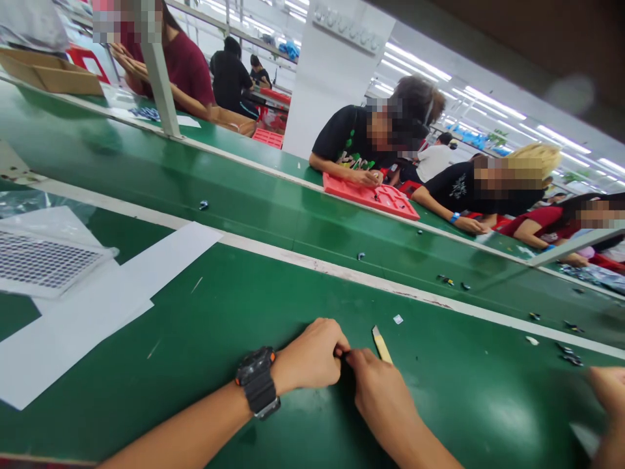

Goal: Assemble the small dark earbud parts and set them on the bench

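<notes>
Hands (310, 357); dark pieces (376, 197) in tray (366, 202)

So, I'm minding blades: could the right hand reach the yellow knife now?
Probably yes: the knife lies just beyond the right hand, nothing visible between them, though its fingers seem occupied.

Green bench (195, 352); on it, white paper sheets (97, 326); a yellow cutter (382, 345); a small white square (398, 319).
</notes>
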A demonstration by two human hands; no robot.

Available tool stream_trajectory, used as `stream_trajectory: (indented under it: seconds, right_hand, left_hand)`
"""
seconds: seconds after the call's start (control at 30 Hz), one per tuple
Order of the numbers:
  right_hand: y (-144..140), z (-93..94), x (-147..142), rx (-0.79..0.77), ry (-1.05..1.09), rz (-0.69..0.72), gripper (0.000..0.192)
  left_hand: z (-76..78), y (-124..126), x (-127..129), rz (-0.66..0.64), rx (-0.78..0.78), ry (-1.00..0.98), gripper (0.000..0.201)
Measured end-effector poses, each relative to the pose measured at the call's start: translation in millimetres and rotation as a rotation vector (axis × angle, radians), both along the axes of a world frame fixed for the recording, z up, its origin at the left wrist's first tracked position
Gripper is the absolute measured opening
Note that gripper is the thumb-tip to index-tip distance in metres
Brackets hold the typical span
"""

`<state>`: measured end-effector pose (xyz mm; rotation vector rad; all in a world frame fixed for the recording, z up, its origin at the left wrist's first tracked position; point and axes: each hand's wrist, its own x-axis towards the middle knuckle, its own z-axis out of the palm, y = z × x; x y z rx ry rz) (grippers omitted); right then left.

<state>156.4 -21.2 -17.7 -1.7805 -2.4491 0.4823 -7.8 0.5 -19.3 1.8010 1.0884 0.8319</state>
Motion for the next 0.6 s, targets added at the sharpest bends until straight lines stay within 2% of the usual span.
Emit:
stream_trajectory:
  seconds: [0.2,0.37,0.5,0.6]
  right_hand:
    - [11,0.1,17,-0.126,0.541,-0.126,0.054]
    - [15,10.0,11,-0.329,1.103,-0.236,0.05]
    - [18,19.0,10,-0.474,1.215,-0.143,0.05]
    - [19,20.7,10,-0.584,1.353,-0.18,0.045]
  left_hand:
    - [8.6,5,7,0.047,0.024,-0.146,0.02]
    - [14.3,10,8,0.089,0.016,-0.288,0.023]
    - [14.1,12,8,0.099,-0.006,-0.348,0.021]
    - [15.0,13,7,0.085,0.006,-0.369,0.021]
